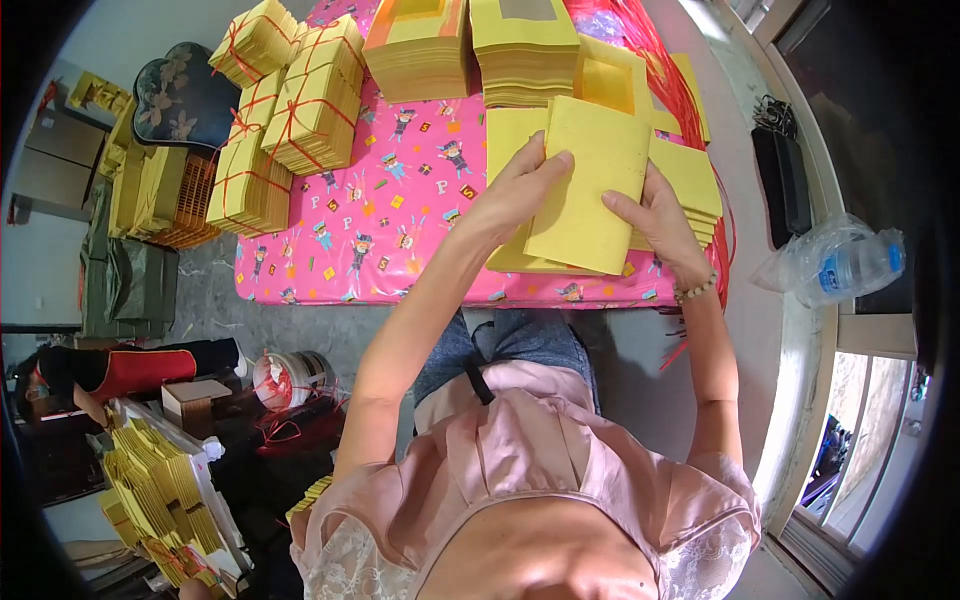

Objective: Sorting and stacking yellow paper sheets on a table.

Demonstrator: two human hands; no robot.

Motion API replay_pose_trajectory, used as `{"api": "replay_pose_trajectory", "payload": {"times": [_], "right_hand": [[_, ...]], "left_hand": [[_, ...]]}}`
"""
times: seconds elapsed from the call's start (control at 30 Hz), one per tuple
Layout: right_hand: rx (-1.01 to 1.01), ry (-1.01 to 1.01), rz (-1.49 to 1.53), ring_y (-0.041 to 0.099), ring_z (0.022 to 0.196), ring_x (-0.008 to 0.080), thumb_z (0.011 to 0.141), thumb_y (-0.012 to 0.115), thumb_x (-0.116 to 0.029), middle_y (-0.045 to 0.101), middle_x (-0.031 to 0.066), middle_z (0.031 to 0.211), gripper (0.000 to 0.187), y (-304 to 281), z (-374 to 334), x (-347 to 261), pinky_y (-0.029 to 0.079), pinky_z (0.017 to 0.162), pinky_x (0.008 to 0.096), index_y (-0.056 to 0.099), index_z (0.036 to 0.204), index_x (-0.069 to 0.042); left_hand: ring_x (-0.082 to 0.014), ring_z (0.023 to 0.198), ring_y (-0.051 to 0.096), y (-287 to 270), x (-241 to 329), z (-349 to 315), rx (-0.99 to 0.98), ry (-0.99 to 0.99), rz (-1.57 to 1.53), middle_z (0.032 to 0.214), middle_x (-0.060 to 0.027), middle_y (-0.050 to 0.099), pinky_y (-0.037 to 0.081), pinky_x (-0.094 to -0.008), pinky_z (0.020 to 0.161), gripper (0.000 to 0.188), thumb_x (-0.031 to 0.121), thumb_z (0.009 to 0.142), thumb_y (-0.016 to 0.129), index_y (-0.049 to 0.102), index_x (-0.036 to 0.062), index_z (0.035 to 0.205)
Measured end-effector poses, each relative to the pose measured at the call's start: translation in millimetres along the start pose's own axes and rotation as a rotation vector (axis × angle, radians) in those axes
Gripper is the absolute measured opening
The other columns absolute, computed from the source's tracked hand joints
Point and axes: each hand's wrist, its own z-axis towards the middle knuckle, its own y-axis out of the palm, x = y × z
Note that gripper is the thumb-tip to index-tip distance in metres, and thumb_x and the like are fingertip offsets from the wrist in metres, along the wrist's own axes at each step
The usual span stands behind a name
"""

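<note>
Between my two hands is a thick wad of yellow paper (590, 185), held tilted over the table's near edge. My left hand (520, 185) grips its left side, thumb on the top face and fingers behind. On the right side, my right hand (665, 220) does the same, with a beaded bracelet at the wrist. More yellow paper (508, 135) lies flat beneath the wad. To its right sits a low stack of yellow paper (688, 180). How many sheets I hold cannot be made out.
Yellow bundles tied with red string (318, 100) stand at the table's left. Tall paper stacks (525, 55) rise at the back, beside loose red strings (680, 75). A pink patterned cloth (390, 220) covers the table. A bagged plastic bottle (840, 270) is at right; another person (140, 370) works at left.
</note>
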Motion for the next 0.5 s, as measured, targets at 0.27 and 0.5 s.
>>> {"api": "replay_pose_trajectory", "payload": {"times": [0.27, 0.5], "right_hand": [[-0.001, -0.015, 0.031, 0.053, 0.125, 0.0167, 0.090, 0.072, -0.006, 0.054, 0.0088, 0.137, 0.066, 2, -2, 2, 0.044, 0.106, 0.0332, 0.035, 0.144, 0.000], [0.002, -0.028, -0.008, 0.052, 0.126, 0.0153, 0.091, 0.069, -0.003, 0.053, 0.0069, 0.139, 0.070, 5, -5, -3, 0.043, 0.106, 0.0320, 0.032, 0.150, -0.001]], "left_hand": [[-0.0167, 0.120, 0.053, 9, -8, -3, 0.011, 0.101, -0.003, 0.133, -0.0120, 0.055, 0.044, -0.0311, 0.101, 0.042, 0.015, 0.104, 0.047, 0.038, -0.0024, 0.141], [-0.0160, 0.117, 0.054, 13, -17, -3, 0.031, 0.222, -0.015, 0.127, -0.0129, 0.057, 0.046, -0.0303, 0.098, 0.040, 0.010, 0.103, 0.048, 0.037, -0.0039, 0.139]]}}
